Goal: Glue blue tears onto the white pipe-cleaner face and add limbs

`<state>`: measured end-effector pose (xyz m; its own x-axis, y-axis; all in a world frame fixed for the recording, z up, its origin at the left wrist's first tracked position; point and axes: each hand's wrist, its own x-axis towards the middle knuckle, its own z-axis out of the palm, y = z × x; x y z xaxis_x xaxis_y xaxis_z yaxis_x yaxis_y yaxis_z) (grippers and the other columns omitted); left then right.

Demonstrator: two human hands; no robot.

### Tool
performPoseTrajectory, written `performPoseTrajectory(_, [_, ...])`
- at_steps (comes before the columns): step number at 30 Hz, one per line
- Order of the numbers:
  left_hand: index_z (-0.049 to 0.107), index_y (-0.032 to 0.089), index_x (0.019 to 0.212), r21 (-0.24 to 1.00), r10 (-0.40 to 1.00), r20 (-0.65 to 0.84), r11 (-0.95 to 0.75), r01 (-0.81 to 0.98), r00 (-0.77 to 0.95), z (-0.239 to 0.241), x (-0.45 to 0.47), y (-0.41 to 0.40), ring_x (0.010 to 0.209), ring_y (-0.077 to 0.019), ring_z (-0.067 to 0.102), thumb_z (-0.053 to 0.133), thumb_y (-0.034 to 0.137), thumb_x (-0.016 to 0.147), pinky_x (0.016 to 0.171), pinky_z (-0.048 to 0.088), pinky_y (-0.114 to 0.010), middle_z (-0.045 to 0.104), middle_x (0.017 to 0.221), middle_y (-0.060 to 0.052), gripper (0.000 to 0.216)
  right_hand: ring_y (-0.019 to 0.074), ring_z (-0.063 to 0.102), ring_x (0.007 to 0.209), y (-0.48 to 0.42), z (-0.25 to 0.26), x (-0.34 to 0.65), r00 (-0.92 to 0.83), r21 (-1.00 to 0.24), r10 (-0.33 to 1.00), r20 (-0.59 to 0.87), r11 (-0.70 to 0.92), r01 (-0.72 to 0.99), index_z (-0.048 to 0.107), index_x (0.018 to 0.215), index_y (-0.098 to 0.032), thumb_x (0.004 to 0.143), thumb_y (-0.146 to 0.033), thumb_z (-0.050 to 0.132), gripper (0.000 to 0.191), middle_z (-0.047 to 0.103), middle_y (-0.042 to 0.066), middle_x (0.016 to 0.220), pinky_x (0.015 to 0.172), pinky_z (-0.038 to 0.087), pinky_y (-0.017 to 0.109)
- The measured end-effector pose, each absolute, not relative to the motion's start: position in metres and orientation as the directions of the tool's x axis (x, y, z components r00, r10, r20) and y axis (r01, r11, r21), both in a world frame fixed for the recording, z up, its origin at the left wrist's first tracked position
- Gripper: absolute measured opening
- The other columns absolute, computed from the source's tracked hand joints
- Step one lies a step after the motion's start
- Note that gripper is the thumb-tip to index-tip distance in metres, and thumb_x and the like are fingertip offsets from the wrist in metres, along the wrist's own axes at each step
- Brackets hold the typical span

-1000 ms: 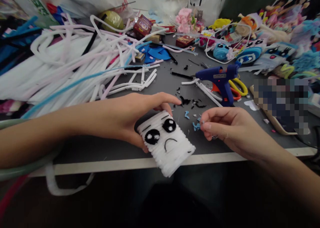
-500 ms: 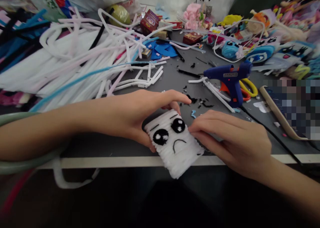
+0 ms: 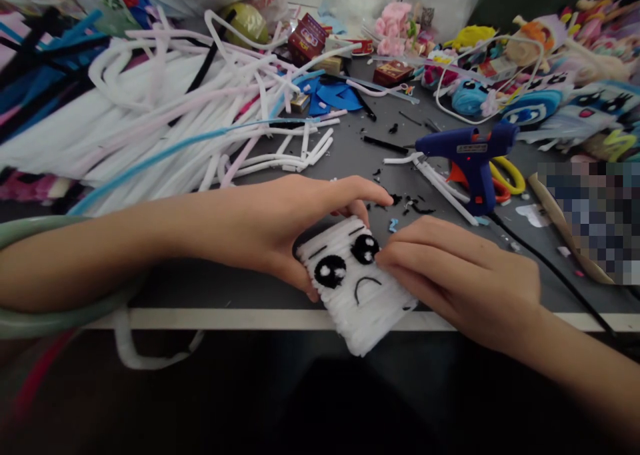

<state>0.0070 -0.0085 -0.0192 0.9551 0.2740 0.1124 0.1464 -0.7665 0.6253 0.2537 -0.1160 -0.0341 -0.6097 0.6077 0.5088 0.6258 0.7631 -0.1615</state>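
A white square craft piece built from fuzzy pipe cleaner rows [image 3: 367, 315] carries a sad face with black eyes, short brows and a downturned mouth. My left hand [image 3: 287, 225] grips it by the upper left edge, thumb at the near side, index finger stretched out above the top. Pinched together, the fingertips of my right hand [image 3: 465, 275] touch the lower edge of the right eye [image 3: 365, 248]. Whatever may be between them is too small to make out. Tilted, the piece overhangs the table's front edge.
A blue glue gun [image 3: 473, 155] with a cord stands right of centre, near yellow-handled scissors [image 3: 510, 175]. White pipe cleaners [image 3: 165, 118] heap on the left. Black scraps [image 3: 415, 205] litter the table. A phone [image 3: 555, 222] lies at right, finished-looking dolls [image 3: 530, 112] behind.
The view has shifted slightly, so everything sits a little further right. My right fingertips have come in from the face's right side onto the right eye's lower edge. The left hand keeps its grip.
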Motion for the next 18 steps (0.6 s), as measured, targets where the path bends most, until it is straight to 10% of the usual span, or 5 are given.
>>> performPoseTrajectory(18, [0.037,0.037,0.149,0.633,0.286,0.097,-0.757,0.163,0.953,-0.0195,0.0063,-0.0093,0.114,-0.0280,0.066,0.085,0.047,0.070,0.089,0.054,-0.035,0.066,0.130,-0.007,0.093,0.0135,0.072,0.083,-0.1175,-0.0257,0.2526,-0.526,-0.437,0.705,0.476,0.709,0.554,0.066,0.102,-0.024,0.094,-0.008,0.059,0.019,0.075,0.001,0.092,0.079,0.060,0.025])
